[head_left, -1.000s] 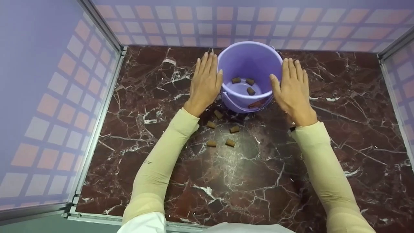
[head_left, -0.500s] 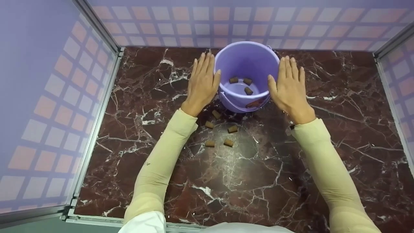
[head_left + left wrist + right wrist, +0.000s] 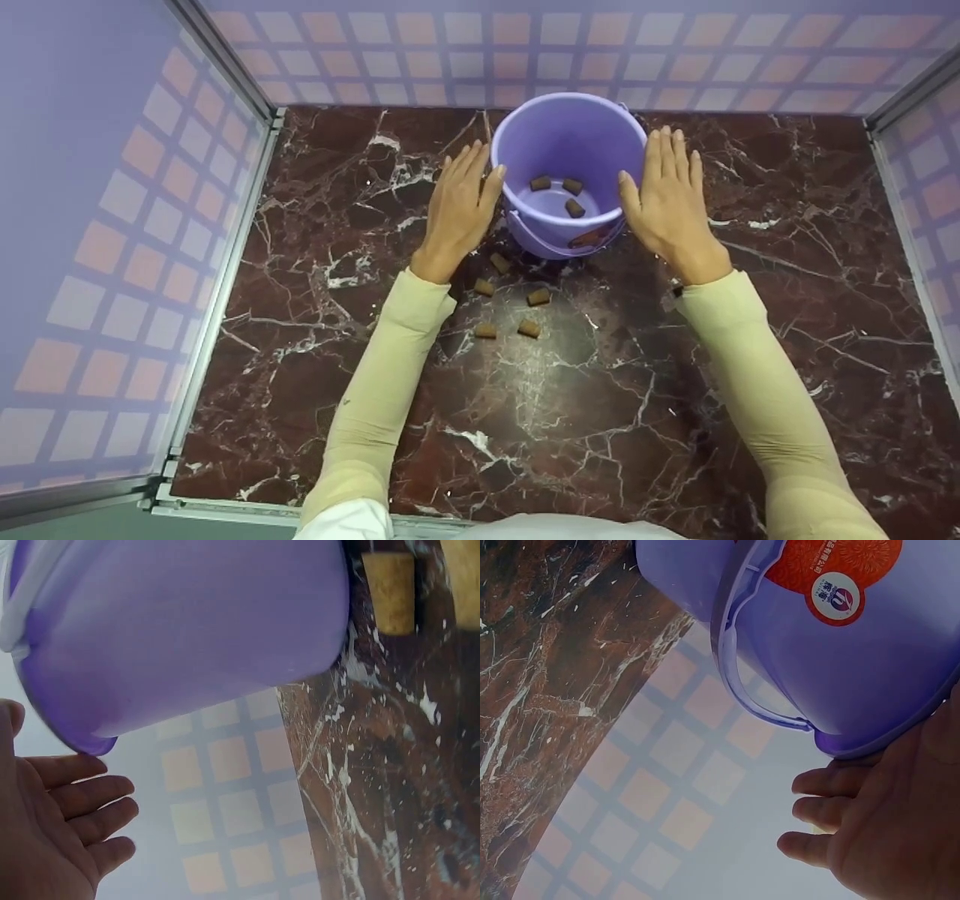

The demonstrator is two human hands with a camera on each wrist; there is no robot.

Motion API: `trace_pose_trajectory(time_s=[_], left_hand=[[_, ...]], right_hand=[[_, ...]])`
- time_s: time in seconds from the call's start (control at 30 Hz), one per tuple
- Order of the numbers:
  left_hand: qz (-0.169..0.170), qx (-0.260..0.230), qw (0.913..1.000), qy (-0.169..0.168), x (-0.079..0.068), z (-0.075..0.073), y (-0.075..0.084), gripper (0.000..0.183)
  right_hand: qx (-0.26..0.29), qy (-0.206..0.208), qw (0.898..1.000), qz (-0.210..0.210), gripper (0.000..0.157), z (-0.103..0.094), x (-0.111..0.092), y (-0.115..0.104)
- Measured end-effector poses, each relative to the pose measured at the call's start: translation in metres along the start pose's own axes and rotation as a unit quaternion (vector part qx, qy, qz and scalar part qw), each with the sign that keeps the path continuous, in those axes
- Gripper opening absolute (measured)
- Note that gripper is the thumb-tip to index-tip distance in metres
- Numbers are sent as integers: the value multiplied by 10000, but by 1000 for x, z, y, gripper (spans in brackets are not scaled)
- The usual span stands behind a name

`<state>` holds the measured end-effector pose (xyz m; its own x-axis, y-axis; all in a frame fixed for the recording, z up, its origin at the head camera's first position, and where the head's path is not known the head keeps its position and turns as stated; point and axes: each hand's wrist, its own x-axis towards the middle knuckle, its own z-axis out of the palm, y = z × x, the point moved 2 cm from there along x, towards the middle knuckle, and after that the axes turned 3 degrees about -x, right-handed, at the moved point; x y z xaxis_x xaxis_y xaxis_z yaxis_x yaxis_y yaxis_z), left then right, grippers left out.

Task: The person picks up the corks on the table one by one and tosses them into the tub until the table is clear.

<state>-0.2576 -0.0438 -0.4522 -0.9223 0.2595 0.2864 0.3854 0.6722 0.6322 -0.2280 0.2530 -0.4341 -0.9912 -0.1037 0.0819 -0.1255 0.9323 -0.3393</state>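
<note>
A purple plastic bucket stands upright near the back wall, its handle hanging down at the front. Inside, on its floor, lie three brown corks. Several more corks lie loose on the marble top in front of it. At the bucket's left side my left hand is held with its fingers straight, close to the rim. My right hand lies along the right rim, fingers extended and thumb at the rim's edge. In the right wrist view that hand's palm is beside the rim.
The dark red marble tabletop is bounded by checkered panels at the back and sides. Metal frame rails run along its left edge. A red label shows on the bucket's side.
My left hand has drawn back slightly from the bucket, to the left and toward me. The right hand stays at the rim. The bucket and corks keep their places.
</note>
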Motion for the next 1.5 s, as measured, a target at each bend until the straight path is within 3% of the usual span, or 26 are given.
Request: trace_pose_trajectory(time_s=[0.17, 0.37, 0.6, 1.03, 1.33, 1.5], left_hand=[[-10, -218, 9997, 128, -15, -2, 0, 53], [-88, -174, 9996, 227, -31, -3, -1, 45], [44, 22, 9997, 220, -44, 1, -6, 41], [254, 182, 9989, -363, -58, 16, -15, 47], [740, 870, 9907, -742, -68, 29, -19, 48], [905, 887, 9876, -927, -69, 34, -27, 48]], right_hand=[[74, -42, 10000, 1, 81, 0, 0, 0], [124, -102, 9999, 13, 81, 1, 0, 1], [224, -52, 9997, -27, 80, 1, 0, 1], [255, -52, 9997, -31, 81, 1, 0, 2], [268, -63, 9996, -75, 81, 1, 1, 1], [307, -100, 9995, -61, 81, 1, 0, 1]])
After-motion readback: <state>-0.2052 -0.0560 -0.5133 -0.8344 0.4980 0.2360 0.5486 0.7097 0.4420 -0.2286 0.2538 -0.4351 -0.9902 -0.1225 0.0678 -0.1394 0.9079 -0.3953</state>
